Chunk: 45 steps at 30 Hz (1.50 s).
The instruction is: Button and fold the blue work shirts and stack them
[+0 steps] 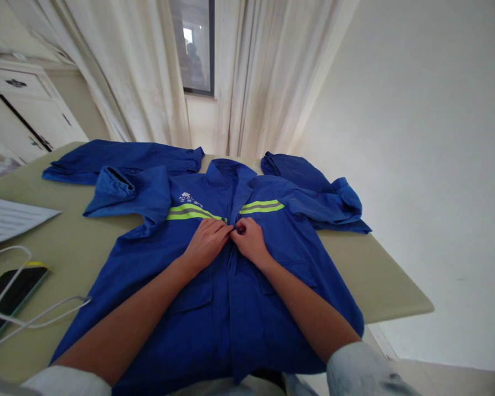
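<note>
A blue work jacket [247, 324] with yellow-green and grey reflective stripes lies front up, its collar [230, 171] at the far end and both sleeves spread out. At chest height on the front opening, my left hand [208, 241] is closed with its fingertips pinching the placket edge. My right hand [249, 236] is closed right beside it, pinching the other edge of the front placket. The fingertips of both hands nearly touch, and they hide the small spot between them. Below the hands the front edges lie close together; above them the collar stands apart.
Folded blue garments [127, 159] lie behind the left sleeve, and another folded blue garment [295, 168] is behind the right one. On the table [379, 280] at left are printed paper [12, 217], a dark phone-like device [8, 291] and a white cable [45, 324]. Curtains [127, 71] hang beyond.
</note>
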Tool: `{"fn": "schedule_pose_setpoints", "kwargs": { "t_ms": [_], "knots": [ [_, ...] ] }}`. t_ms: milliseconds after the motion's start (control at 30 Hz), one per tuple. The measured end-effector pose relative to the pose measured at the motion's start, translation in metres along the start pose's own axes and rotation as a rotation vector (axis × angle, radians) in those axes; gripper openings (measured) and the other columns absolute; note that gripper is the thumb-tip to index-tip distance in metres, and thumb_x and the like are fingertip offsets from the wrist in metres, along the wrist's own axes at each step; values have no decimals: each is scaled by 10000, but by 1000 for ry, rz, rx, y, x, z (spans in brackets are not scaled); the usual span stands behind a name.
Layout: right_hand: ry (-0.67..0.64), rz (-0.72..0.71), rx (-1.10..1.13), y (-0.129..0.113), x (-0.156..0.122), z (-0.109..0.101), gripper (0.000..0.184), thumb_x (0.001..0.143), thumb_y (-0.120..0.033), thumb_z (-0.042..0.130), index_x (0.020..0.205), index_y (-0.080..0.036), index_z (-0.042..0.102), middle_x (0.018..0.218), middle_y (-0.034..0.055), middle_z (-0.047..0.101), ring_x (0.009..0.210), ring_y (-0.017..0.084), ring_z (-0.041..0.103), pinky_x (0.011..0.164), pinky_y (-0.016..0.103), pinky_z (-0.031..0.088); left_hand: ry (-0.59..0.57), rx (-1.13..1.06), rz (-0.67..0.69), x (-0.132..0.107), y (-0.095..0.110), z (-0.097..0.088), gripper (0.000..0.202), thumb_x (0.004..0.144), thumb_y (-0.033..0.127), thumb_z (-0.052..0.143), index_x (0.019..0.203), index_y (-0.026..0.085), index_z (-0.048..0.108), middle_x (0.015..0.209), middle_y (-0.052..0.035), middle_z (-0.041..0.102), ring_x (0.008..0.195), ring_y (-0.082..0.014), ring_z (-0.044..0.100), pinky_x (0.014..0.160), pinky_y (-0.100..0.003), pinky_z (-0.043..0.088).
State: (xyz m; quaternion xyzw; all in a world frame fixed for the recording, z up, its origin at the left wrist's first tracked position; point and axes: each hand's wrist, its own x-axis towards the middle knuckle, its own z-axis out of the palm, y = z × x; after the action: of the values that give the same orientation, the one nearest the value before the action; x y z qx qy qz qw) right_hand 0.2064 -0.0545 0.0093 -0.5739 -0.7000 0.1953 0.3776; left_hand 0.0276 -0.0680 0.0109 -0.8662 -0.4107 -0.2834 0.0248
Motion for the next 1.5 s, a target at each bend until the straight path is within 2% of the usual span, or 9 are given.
{"fn": "schedule_pose_setpoints", "kwargs": {
  "t_ms": [167,267,400,567,833,1000,1233,1367,1500],
  "knots": [
    [-20,75,72,5,3,2,194,740,-204,661,644,-227,494,671,-50,504,658,142,467,654,272,352,8,28,50,0,1,1,273,1040,219,541,1237,203,729,1062,-111,750,1024,-274,668,954,-445,492],
    [-32,80,101,5,3,2,197,735,-196,654,638,-226,485,668,-50,499,658,141,466,657,269,360,20,13,-35,1,5,2,285,1034,226,543,1248,209,731,1073,-111,750,1029,-274,673,949,-441,507],
    [-22,-16,105,4,3,-2,139,740,-187,649,695,-223,522,729,-43,496,664,136,476,650,262,375,22,-31,-205,1,8,3,283,1013,257,564,1239,223,732,1120,-106,746,1034,-276,685,918,-428,531],
    [-150,-134,68,3,4,-14,42,795,-172,648,809,-212,645,796,-25,528,666,135,501,633,257,390,15,-215,-244,3,-1,8,256,1019,253,548,1167,202,750,1127,-103,778,1041,-269,719,950,-421,554],
    [-88,-105,-101,0,-1,-24,27,857,-241,725,846,-219,733,803,-1,607,710,153,568,683,277,412,-10,-347,-249,6,-13,13,253,994,223,555,1142,205,760,1137,-92,795,1074,-267,739,1011,-440,560],
    [-53,-143,-102,2,-4,-23,45,898,-265,724,880,-226,737,867,12,629,732,162,575,702,285,441,-16,-493,-261,6,-21,13,255,977,248,569,1131,210,769,1146,-78,801,1089,-249,743,1042,-413,563],
    [-72,-180,-64,-1,-6,-20,56,935,-223,709,883,-219,729,852,15,616,733,163,570,717,289,445,-71,-594,-251,4,-27,15,274,975,263,551,1102,207,787,1095,-68,815,1028,-244,758,976,-378,590],
    [-63,-174,-44,-1,-2,-17,28,911,-207,701,888,-213,715,845,3,609,723,154,560,700,277,434,-7,-569,-273,3,-23,18,258,959,275,578,1081,202,793,1100,-91,815,1037,-258,758,980,-392,586],
    [-68,-76,-92,7,3,-16,50,835,-205,710,798,-210,677,779,-13,579,690,152,531,673,272,403,61,-587,-227,5,-11,7,259,968,282,572,1085,228,797,1062,-70,812,994,-236,750,947,-374,580]
  ]
}}
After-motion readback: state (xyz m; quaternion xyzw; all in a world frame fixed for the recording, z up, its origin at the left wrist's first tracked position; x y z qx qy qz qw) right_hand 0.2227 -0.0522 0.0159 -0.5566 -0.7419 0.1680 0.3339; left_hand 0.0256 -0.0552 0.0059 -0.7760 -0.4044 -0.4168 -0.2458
